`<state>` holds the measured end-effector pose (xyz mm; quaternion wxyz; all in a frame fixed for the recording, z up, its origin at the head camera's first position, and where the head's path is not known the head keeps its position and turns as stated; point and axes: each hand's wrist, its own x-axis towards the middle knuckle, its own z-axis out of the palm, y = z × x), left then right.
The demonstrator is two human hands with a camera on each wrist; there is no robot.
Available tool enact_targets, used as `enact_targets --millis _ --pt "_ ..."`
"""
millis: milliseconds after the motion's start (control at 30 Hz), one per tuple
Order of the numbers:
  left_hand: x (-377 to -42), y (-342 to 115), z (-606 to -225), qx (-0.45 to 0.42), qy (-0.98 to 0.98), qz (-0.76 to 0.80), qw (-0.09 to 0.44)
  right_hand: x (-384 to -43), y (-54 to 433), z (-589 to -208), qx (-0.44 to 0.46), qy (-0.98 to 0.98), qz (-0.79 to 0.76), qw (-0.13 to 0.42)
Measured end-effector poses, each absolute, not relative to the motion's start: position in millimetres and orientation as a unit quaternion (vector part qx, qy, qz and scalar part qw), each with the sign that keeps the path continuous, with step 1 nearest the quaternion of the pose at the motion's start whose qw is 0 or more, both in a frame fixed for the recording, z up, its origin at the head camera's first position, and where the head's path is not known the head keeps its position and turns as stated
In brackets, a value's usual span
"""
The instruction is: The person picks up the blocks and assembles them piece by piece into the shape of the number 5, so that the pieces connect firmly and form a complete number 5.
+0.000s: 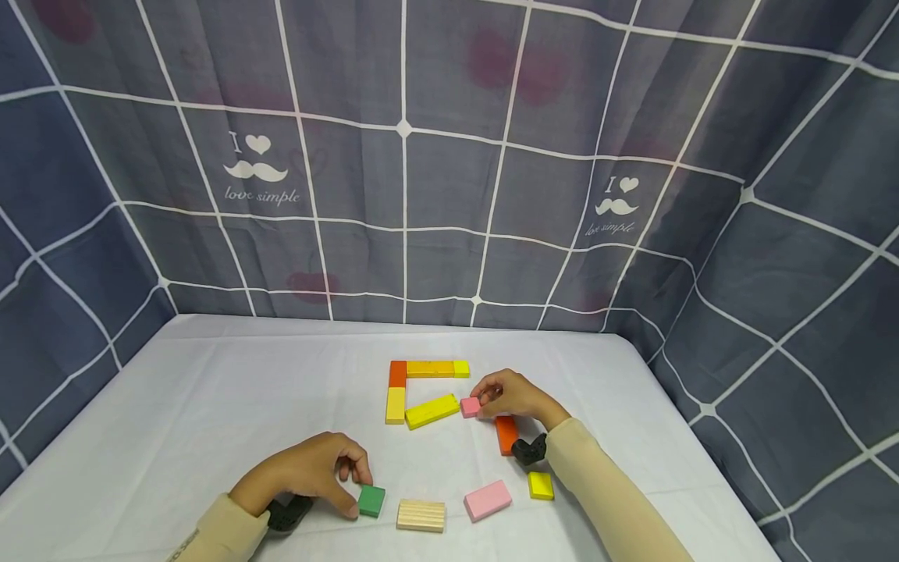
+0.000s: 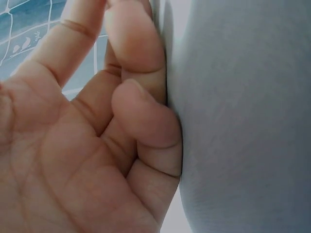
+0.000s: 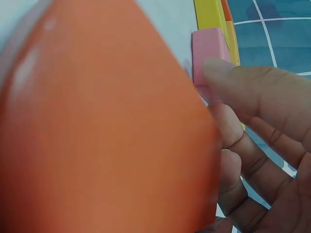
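My right hand (image 1: 515, 394) pinches a small pink block (image 1: 470, 407) between thumb and fingers, at the right end of a slanted yellow block (image 1: 432, 411). In the right wrist view the thumb (image 3: 262, 90) lies on the pink block (image 3: 206, 56). Nearer the front, my left hand (image 1: 318, 468) has its thumb and forefinger at the edges of a green block (image 1: 371, 501) lying on the table. The left wrist view shows the curled fingers (image 2: 146, 116) of that hand against the white cloth; the green block is hidden there.
Orange and yellow blocks (image 1: 430, 369) form a corner shape behind the slanted one. An orange block (image 1: 506, 435) lies under the right wrist. A yellow square (image 1: 541, 485), a larger pink block (image 1: 488, 500) and a ridged wooden block (image 1: 421, 515) lie in front. A grey checked curtain (image 1: 449, 179) surrounds the table.
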<state>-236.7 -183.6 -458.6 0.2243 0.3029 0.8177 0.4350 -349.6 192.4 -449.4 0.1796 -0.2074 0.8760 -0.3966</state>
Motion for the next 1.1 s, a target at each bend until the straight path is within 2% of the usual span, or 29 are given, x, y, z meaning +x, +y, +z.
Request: enact_targets --millis 767,1100 --pt "-237.3 -184.7 -461.0 0.308 0.815 0.436 0.225 -347.2 189.2 -450.6 -0.207 0.878 -0.393 0.177" --pt "-238.4 -184.3 -462.8 0.309 0.816 0.435 0.223 -341.1 198.5 -448.6 -0.199 0.876 -0.410 0.154"
